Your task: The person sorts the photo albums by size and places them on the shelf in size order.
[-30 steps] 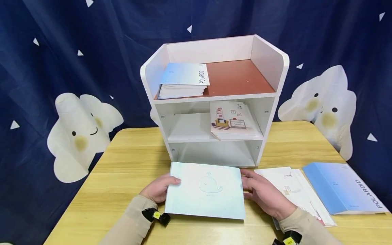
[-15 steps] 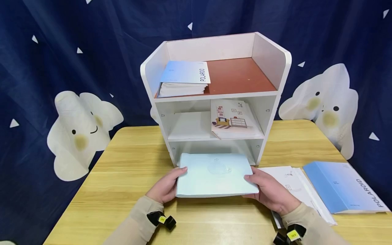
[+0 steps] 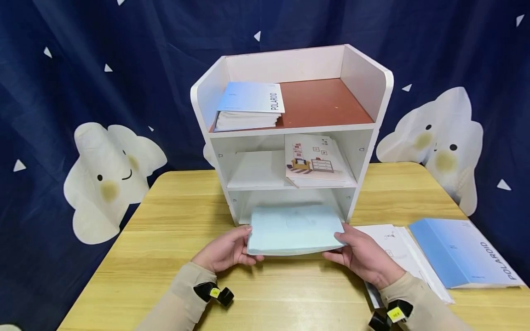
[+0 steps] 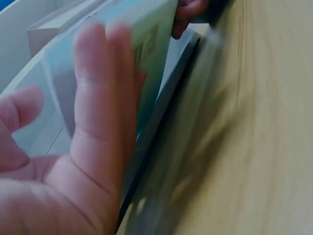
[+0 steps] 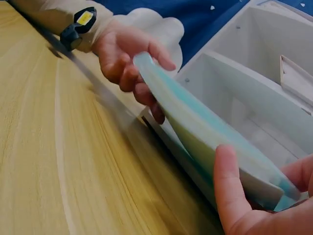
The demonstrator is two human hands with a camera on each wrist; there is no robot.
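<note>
A light-blue, soft-covered notebook [image 3: 294, 236] with a faint whale drawing tilts into the lowest opening of the white shelf unit [image 3: 248, 197]. At its near left corner is my left hand [image 3: 223, 252], thumb along the edge and fingers underneath. My right hand [image 3: 368, 257] pinches the near right corner, thumb on top. In the right wrist view, the notebook [image 5: 210, 127] bows between both hands, its near edge raised. A barcode-like patch shows on its underside in the left wrist view, beyond the fingers [image 4: 95, 88] of my left hand.
A blue-and-white POLAROID book [image 3: 250, 97] lies at the left of the red top shelf. Picture books [image 3: 314, 158] sit on the middle shelf's right side. White booklets [image 3: 393, 248] and another POLAROID book [image 3: 463, 253] rest on the wooden table [image 3: 165, 216] at right.
Both hands have carried the notebook forward, from flat in front of the shelf into the lowest opening. My right hand has gone from beside the notebook to pinching its corner.
</note>
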